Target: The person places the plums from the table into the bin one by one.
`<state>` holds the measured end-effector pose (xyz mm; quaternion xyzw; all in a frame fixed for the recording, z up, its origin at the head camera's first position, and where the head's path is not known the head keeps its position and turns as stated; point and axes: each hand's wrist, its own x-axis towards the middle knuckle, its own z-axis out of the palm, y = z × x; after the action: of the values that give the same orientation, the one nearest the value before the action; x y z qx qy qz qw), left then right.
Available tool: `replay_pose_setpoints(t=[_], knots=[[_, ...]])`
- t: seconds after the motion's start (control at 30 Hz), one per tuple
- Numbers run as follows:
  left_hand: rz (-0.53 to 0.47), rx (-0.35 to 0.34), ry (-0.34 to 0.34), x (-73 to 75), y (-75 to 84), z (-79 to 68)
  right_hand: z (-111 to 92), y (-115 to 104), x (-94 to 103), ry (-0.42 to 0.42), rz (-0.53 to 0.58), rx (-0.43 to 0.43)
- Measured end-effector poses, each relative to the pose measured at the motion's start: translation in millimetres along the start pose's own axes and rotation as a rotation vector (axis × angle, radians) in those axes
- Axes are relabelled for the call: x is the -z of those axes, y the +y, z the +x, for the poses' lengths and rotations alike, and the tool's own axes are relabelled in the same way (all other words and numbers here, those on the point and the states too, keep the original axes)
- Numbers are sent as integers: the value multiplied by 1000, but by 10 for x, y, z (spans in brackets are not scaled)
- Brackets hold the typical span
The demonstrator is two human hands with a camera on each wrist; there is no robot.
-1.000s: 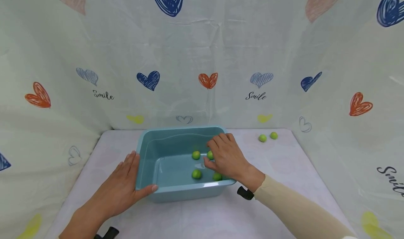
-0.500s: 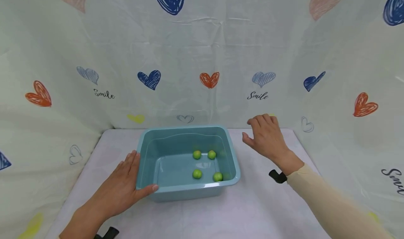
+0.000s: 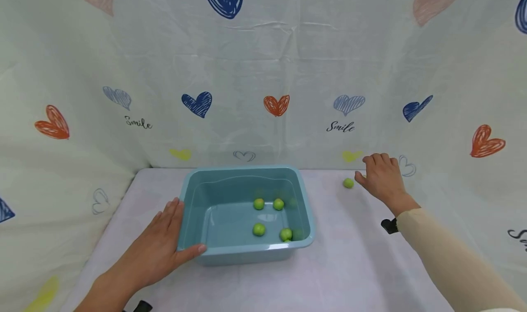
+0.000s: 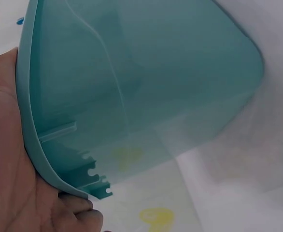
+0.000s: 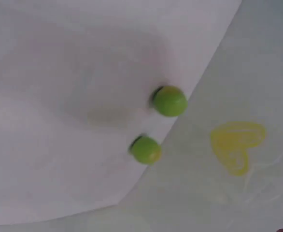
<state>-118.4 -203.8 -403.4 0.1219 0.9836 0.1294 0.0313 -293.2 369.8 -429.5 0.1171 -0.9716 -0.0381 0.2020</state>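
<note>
My left hand (image 3: 158, 239) rests against the left side of a light blue plastic basin (image 3: 243, 247), fingers straight and thumb laid on its near rim. In the left wrist view, the palm lies along the basin's rim (image 4: 24, 92). Several green limes sit inside, among them one lime (image 3: 259, 229); another is mostly hidden behind the near rim. My right hand (image 3: 383, 179) hovers over the table's far right corner, fingers loosely bent and holding nothing. A lime (image 3: 348, 183) lies just left of it. The right wrist view shows two limes on the table, the upper lime (image 5: 170, 101) and the lower lime (image 5: 146, 150).
A white cloth covers the table (image 3: 341, 266). Behind it and at both sides hangs a pale curtain (image 3: 247, 65) printed with hearts and "Smile". The two loose limes lie close to the table's far edge.
My right hand has left the basin and moved right and back, to the loose limes. My left hand stays at the basin. A sliver of another lime now shows at the near rim.
</note>
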Motion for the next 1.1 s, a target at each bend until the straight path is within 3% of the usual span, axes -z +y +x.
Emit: replay_pose_setpoints(t=[0.17,0.33,0.7,1.1], knots=[[-5,2,-4,-12,-3,1,-3,292,-162,-96,-12,-74],[5,15,-12,-27,-8,16,-1,430,-319,-148,-18,-96],[7,0,5,-8,-43,-15,-115,526,-764,-210,0,-99],[34,1,12,-36,-49,11,-83,505,-1044,-291,55,-118]])
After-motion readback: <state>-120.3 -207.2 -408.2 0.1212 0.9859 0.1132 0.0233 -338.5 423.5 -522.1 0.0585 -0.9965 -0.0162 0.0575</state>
